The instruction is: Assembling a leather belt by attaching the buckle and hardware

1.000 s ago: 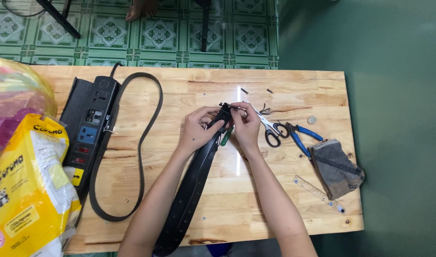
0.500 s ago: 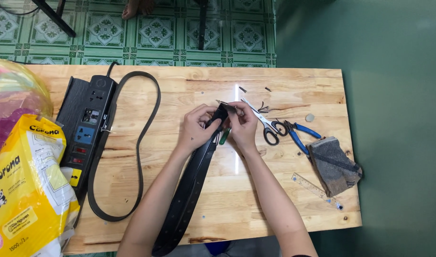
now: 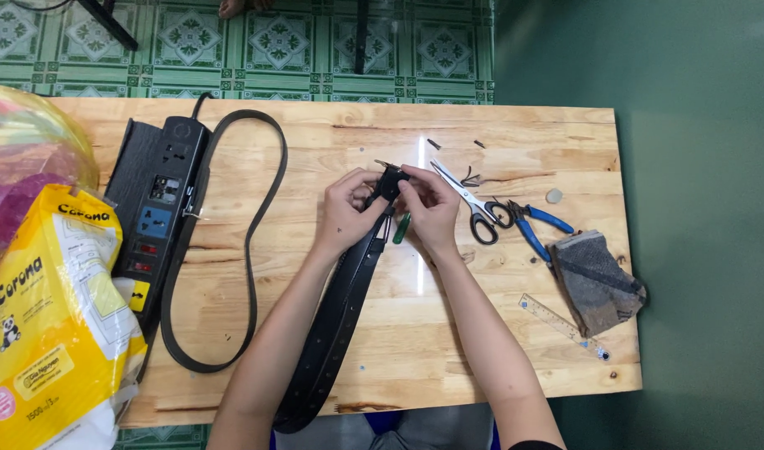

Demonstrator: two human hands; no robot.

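While both hands (image 3: pixel 390 204) pinch a black belt (image 3: pixel 340 317), a yellow package (image 3: pixel 53 333) sits left.

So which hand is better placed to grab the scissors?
Probably the right hand: the scissors lie just beside it, while the left hand sits on the far side of the belt, gripping its end.

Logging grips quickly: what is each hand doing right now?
Left hand: closed on the black belt near its buckle end.
Right hand: closed, pinching the same belt end.
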